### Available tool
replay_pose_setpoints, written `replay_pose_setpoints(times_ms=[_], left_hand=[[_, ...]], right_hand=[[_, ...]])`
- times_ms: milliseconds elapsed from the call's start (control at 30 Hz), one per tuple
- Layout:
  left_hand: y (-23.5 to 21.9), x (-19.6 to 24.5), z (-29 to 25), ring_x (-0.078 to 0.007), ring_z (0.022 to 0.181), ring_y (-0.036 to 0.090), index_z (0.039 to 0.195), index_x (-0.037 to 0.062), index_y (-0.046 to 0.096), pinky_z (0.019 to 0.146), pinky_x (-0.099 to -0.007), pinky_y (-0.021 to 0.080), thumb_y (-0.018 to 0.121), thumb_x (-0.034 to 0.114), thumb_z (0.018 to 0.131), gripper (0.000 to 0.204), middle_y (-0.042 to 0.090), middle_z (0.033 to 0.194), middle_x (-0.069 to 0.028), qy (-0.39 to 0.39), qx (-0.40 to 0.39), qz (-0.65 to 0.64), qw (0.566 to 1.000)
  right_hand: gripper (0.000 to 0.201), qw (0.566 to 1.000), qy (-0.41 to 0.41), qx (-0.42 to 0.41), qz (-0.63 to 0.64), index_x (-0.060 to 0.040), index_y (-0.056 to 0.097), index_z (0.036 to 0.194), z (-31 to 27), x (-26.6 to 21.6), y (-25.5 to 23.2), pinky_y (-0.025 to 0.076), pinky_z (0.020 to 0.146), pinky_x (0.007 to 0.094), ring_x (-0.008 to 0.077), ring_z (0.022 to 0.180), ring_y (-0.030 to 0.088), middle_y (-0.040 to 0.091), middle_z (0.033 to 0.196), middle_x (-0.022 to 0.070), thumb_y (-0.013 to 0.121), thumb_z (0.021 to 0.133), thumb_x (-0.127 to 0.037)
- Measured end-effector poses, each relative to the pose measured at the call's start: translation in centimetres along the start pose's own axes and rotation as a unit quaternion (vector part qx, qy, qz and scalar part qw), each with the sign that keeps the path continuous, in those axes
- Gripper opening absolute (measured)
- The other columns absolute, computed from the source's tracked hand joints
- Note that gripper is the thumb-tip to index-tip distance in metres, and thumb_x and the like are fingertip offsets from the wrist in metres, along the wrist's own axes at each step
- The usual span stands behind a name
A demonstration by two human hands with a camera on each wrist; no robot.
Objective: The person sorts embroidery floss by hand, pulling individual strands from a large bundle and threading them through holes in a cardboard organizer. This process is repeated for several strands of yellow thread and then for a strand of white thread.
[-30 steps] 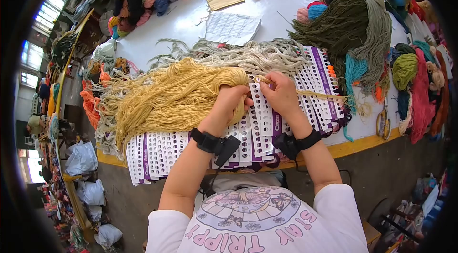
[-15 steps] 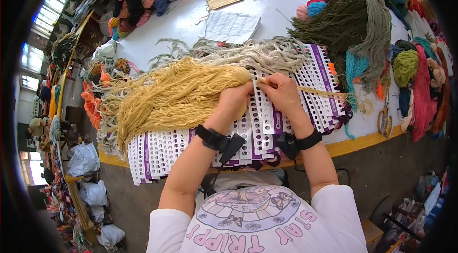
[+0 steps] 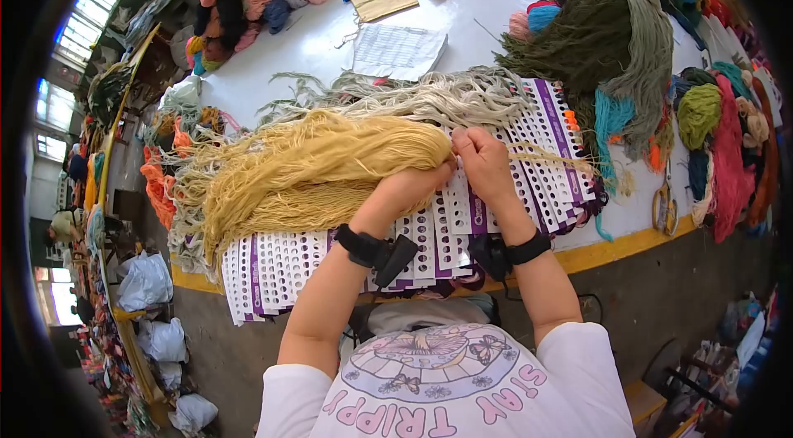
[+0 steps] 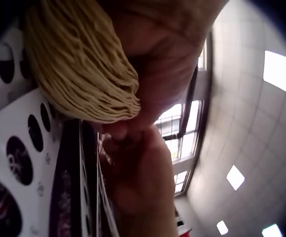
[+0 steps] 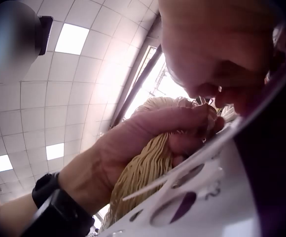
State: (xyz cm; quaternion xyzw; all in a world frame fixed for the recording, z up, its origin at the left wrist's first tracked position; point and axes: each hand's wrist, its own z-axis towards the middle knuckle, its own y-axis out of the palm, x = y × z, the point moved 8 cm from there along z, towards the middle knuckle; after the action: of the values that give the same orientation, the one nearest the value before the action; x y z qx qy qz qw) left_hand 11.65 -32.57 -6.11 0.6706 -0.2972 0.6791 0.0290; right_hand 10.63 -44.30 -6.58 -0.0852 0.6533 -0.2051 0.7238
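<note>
A thick skein of pale yellow yarn [image 3: 330, 149] lies across a row of overlapping white cards with punched holes [image 3: 285, 268]. My left hand [image 3: 417, 186] grips the skein's folded right end, its strands bunched beside the palm in the left wrist view. Close against it, my right hand [image 3: 486, 169] has its fingers curled, fingertips pinching yellow yarn at the top of a card [image 5: 197, 197]. The fingertips of both hands meet there, and the pinched bit is mostly hidden. A thin yellow strand [image 3: 553, 157] trails rightward behind the right hand.
Grey-white yarn [image 3: 462, 95] lies behind the skein. A printed sheet [image 3: 396, 51] rests on the white table. Dark green yarn [image 3: 578, 41] is heaped at the back right, with scissors [image 3: 663, 207] near the right front edge. Plastic bags [image 3: 144, 281] hang at left.
My left hand has moved right with the skein's folded end, closing the gap to the right hand. The card between the hands is now largely covered by yarn.
</note>
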Motion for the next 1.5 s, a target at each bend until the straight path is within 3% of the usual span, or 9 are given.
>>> replay_pose_setpoints(times_ms=[33, 133, 167, 267, 367, 433, 533, 767, 1500], left_hand=[[0.4, 1.5, -0.1, -0.011, 0.058, 0.052, 0.089, 0.0031, 0.059, 0.057, -0.022, 0.042, 0.055, 0.022, 0.082, 0.021, 0.057, 0.069, -0.0033, 0.126, 0.018, 0.141, 0.982], [-4.2, -5.1, -0.5, -0.0111, 0.057, 0.053, 0.082, 0.0043, 0.059, 0.052, -0.0255, 0.044, 0.06, 0.023, 0.08, 0.019, 0.057, 0.071, -0.003, -0.233, 0.039, -0.159, 0.959], [-7.7, -3.5, -1.6, -0.0099, 0.053, 0.051, 0.082, 0.006, 0.058, 0.048, -0.0238, 0.044, 0.061, 0.019, 0.079, 0.013, 0.054, 0.065, -0.001, -0.248, 0.125, -0.287, 0.917], [-19.0, -8.4, -1.7, -0.0089, 0.048, 0.047, 0.074, 0.0079, 0.048, 0.045, -0.0191, 0.043, 0.054, 0.01, 0.081, 0.009, 0.048, 0.059, -0.0001, -0.173, 0.102, -0.528, 0.825], [-26.7, -11.0, -5.6, -0.0107, 0.058, 0.051, 0.083, 0.0038, 0.05, 0.049, -0.0225, 0.046, 0.054, 0.011, 0.081, 0.008, 0.053, 0.07, -0.0043, -0.177, 0.281, -0.456, 0.826], [-26.2, -8.0, -7.9, -0.012, 0.063, 0.053, 0.089, 0.0022, 0.051, 0.052, -0.0232, 0.047, 0.055, 0.013, 0.081, 0.014, 0.056, 0.078, -0.0072, -0.22, 0.402, -0.379, 0.804], [-19.4, -2.6, -5.5, -0.0191, 0.089, 0.057, 0.1, -0.0023, 0.054, 0.073, -0.0284, 0.05, 0.052, 0.021, 0.085, 0.028, 0.058, 0.1, -0.0126, -0.086, 0.126, -0.383, 0.911], [-3.7, 4.7, -5.0, -0.0211, 0.104, 0.05, 0.12, -0.0063, 0.04, 0.088, -0.0322, 0.041, 0.039, 0.036, 0.09, 0.052, 0.049, 0.115, -0.014, -0.089, -0.116, -0.417, 0.897], [-4.1, 3.5, -6.2, -0.017, 0.102, 0.05, 0.114, 0.0017, 0.048, 0.082, -0.0343, 0.045, 0.036, 0.039, 0.09, 0.046, 0.05, 0.114, -0.0101, -0.084, -0.083, -0.446, 0.887]], right_hand=[[0.025, 1.0, 0.011, 0.006, -0.024, -0.0025, 0.056, 0.074, 0.0, 0.3, 0.1, 0.041, 0.06, 0.0361, 0.0288, 0.067, 0.052, 0.053, 0.072, 0.0117, 0.053, 0.081, -0.027], [0.025, 0.998, 0.002, 0.017, -0.067, -0.0033, 0.057, 0.08, -0.3, 0.8, 0.6, 0.042, 0.061, 0.0365, 0.0277, 0.068, 0.054, 0.056, 0.075, 0.0108, 0.053, 0.081, -0.028], [0.025, 0.997, -0.001, 0.021, -0.074, -0.0035, 0.058, 0.082, -0.3, 0.9, 0.6, 0.042, 0.061, 0.0364, 0.0273, 0.069, 0.054, 0.056, 0.076, 0.0105, 0.053, 0.081, -0.028], [0.025, 0.996, -0.006, 0.03, -0.087, -0.0039, 0.059, 0.086, -0.3, 0.9, 0.7, 0.044, 0.063, 0.0357, 0.0263, 0.07, 0.056, 0.057, 0.078, 0.0096, 0.054, 0.08, -0.028], [0.023, 0.996, 0.004, 0.026, -0.082, -0.0036, 0.059, 0.087, -0.3, 1.5, 0.7, 0.044, 0.063, 0.0345, 0.0256, 0.071, 0.056, 0.058, 0.078, 0.0092, 0.056, 0.078, -0.024], [0.02, 0.998, 0.005, 0.012, -0.066, -0.0036, 0.059, 0.087, -0.1, 1.8, 0.8, 0.045, 0.063, 0.0339, 0.0251, 0.071, 0.056, 0.058, 0.078, 0.0093, 0.056, 0.077, -0.021], [0.017, 1.0, 0.005, -0.006, -0.015, -0.005, 0.063, 0.087, -0.4, 0.1, 1.0, 0.045, 0.06, 0.0284, 0.018, 0.064, 0.056, 0.059, 0.078, 0.0075, 0.06, 0.074, -0.015], [0.017, 0.937, 0.066, -0.071, 0.336, 0.0006, 0.064, 0.086, -3.8, -8.0, 2.7, 0.043, 0.055, 0.0196, 0.0059, 0.064, 0.054, 0.06, 0.073, 0.0024, 0.062, 0.077, -0.014], [0.016, 0.92, 0.062, 0.002, 0.386, -0.0011, 0.063, 0.085, -5.1, -6.9, 2.2, 0.04, 0.045, 0.0159, 0.0023, 0.057, 0.052, 0.061, 0.071, 0.0012, 0.059, 0.081, -0.016]])
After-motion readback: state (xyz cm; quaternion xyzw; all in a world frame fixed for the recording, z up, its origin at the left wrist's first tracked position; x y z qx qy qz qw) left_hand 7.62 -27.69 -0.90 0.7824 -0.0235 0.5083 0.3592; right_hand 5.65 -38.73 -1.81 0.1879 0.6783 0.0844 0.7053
